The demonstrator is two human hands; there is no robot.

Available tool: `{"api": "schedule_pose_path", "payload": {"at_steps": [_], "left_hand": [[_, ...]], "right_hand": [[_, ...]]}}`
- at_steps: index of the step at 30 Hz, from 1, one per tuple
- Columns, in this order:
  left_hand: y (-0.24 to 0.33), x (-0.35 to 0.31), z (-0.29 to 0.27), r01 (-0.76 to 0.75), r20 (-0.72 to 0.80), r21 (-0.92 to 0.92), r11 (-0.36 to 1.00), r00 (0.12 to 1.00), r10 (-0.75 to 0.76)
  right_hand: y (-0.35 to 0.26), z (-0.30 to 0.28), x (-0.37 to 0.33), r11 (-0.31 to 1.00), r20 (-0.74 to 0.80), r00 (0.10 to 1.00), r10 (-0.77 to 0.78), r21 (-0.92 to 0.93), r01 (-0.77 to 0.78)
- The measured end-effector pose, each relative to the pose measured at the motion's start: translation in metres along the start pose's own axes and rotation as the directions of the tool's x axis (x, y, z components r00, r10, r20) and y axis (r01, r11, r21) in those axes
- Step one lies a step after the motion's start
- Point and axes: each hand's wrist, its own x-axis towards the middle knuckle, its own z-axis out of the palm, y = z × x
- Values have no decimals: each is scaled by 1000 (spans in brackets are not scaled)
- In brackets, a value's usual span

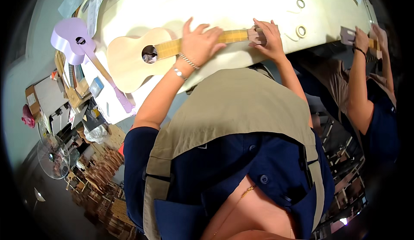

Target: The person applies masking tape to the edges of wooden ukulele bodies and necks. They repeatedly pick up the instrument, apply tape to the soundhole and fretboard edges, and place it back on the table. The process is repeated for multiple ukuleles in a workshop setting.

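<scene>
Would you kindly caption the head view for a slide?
Left fingers over the fretboard, right fingers at the headstock of a pale ukulele; purple ukulele alongside.

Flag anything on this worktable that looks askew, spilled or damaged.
Nothing looks spilled or plainly damaged. The lavender-painted, ukulele-shaped instrument at the left lies slantwise, its lavender headstock close to the edge of the white worktable, which looks slightly precarious. The pale, unpainted wooden ukulele being handled shows no visible damage.
</scene>
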Motion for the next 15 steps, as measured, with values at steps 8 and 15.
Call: {"api": "schedule_pose_path", "payload": {"at_steps": [8, 15], "left_hand": [[-87, -91, -74, 197, 50, 154, 968, 977, -207], [-161, -112, -125, 368, -257, 164, 915, 912, -320]], "right_hand": [[7, -7, 10, 995, 72, 995, -64, -76, 69], [-1, -7, 39, 994, -24, 995, -95, -64, 93]]}}
